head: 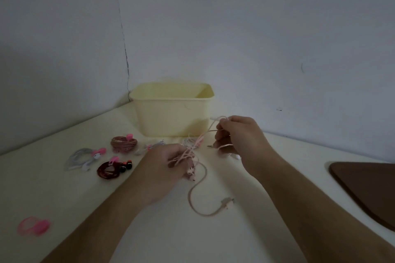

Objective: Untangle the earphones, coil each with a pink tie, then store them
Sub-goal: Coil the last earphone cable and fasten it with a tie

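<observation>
partly blurred, pink earphone tangle (188, 156) between left hand (164, 162) and right hand (239, 134)

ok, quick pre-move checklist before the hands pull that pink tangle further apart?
1. Left hand grips the knotted bundle of thin pink earphone cable: ok.
2. Right hand pinches a loop of the same cable, lifted off the cream tabletop: ok.
3. Tangle free of knots: not ok, strands cross between the hands.
4. Loose cable end with the plug lies clear on the tabletop: ok.
5. Spare pink tie available, front left: ok.
6. Pale yellow plastic bin open and behind the work: ok; its contents: cannot tell.
7. Three tied coils left of the hands, dark red coil among them, out of the way: ok.
</observation>
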The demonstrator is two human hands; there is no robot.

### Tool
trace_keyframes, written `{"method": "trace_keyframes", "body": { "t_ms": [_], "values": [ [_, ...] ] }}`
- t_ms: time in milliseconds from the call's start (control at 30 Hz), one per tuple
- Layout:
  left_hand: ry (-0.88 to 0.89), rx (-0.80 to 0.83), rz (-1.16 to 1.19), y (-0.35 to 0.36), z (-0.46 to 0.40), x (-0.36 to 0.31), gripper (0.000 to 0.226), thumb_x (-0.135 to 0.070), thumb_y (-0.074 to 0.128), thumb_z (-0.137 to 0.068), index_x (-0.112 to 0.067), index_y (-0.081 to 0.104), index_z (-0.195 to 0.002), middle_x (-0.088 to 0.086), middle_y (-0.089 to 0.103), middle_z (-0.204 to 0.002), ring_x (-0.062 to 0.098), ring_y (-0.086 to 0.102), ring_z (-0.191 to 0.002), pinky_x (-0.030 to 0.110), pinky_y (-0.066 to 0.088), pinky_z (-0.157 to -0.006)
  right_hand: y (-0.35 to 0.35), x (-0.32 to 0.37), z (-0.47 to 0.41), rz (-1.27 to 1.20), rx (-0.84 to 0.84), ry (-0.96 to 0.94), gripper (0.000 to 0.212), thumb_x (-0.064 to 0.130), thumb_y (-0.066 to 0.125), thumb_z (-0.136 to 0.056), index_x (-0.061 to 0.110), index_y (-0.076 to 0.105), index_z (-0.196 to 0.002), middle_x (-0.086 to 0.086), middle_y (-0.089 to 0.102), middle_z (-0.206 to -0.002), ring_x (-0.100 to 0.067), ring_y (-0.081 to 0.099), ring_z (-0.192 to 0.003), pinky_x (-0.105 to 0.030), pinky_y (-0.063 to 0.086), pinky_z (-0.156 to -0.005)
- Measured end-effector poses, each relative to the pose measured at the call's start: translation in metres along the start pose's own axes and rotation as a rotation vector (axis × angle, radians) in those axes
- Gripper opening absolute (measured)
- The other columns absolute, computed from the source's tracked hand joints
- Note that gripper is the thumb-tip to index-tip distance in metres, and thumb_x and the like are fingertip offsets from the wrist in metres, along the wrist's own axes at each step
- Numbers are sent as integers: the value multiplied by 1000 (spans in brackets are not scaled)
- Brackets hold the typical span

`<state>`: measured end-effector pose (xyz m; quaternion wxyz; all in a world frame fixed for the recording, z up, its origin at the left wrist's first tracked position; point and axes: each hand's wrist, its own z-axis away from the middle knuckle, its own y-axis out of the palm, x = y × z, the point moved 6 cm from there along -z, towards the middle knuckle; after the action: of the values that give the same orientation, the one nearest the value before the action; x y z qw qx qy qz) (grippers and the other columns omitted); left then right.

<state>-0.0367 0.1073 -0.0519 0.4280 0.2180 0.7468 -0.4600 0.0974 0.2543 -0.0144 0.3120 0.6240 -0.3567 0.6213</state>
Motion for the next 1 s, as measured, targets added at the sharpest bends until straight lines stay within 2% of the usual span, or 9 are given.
{"method": "trace_keyframes", "body": {
  "t_ms": [133, 300, 400, 500, 667, 733, 867, 933, 1000],
  "values": [
    [-18, -130, 120, -9, -2, 0, 23, -13, 59, -104, -13, 78, -91, 4, 80, -85, 22, 77, -78, 42, 62, -73, -8, -2, -2, -30, -41, 8, 24, 10, 54, -103, 3, 66, -83, -11, 62, -66, -25, 62, -53, -34, 47, -55],
    [-7, -227, 133, -18, -2, 1, 25, -7, 62, -100, -23, 79, -91, 2, 79, -87, 23, 77, -73, 36, 55, -63, -7, 14, 0, -236, 35, -95, 22, 12, 51, -105, 5, 67, -91, -12, 63, -76, -27, 64, -67, -37, 51, -63],
    [-36, -218, 160, -21, -2, 1, 31, -2, 62, -96, -27, 80, -92, -1, 79, -88, 21, 76, -71, 36, 52, -65, -1, 18, -1, -350, 147, -112, 17, 11, 53, -102, 5, 67, -93, -12, 73, -95, -30, 72, -90, -45, 55, -87],
    [-49, -65, 96, -15, 0, 0, 22, -32, 71, -76, -40, 79, -94, -12, 79, -98, 3, 72, -89, 32, 52, -79, 4, 19, 0, -510, 226, -90, 10, 5, 57, -98, 4, 64, -91, -13, 71, -99, -34, 74, -99, -49, 56, -99],
    [-12, -40, 83, -12, 4, -3, 47, -57, 75, -70, -50, 70, -116, -26, 68, -125, 1, 60, -120, 32, 46, -102, 13, 25, 4, -267, 222, -212, 25, -21, 47, -95, -2, 64, -97, -18, 67, -91, -29, 70, -71, -40, 61, -71],
    [21, -18, 312, -17, -3, -4, 54, -51, 75, -64, -43, 73, -117, -11, 72, -128, 12, 63, -125, 37, 45, -106, 21, 28, 10, -145, 248, -274, 33, -26, 43, -90, -4, 64, -102, -17, 70, -94, -28, 66, -62, -42, 55, -64],
    [156, 326, 825, -6, -9, -9, 68, -30, 85, -65, -6, 72, -126, 23, 70, -128, 36, 65, -124, 36, 51, -105, 42, 36, 24, 105, 312, -375, 47, -24, 38, -88, 8, 70, -103, -8, 75, -104, -13, 57, -50, -31, 47, -50],
    [146, 309, 947, -8, -8, -13, 60, -33, 88, -65, 2, 74, -111, 25, 71, -113, 39, 70, -111, 40, 56, -100, 48, 38, 30, 169, 339, -398, 50, -23, 37, -90, 10, 71, -105, -5, 76, -108, -1, 52, -46, -24, 42, -48],
    [34, 157, 1067, -14, -8, -8, 42, -32, 93, -56, -3, 70, -77, 18, 63, -84, 31, 69, -85, 42, 59, -91, 48, 39, 31, 190, 372, -394, 49, -22, 38, -93, 10, 72, -107, -3, 77, -110, 0, 51, -44, -17, 39, -48]
  ]
}}
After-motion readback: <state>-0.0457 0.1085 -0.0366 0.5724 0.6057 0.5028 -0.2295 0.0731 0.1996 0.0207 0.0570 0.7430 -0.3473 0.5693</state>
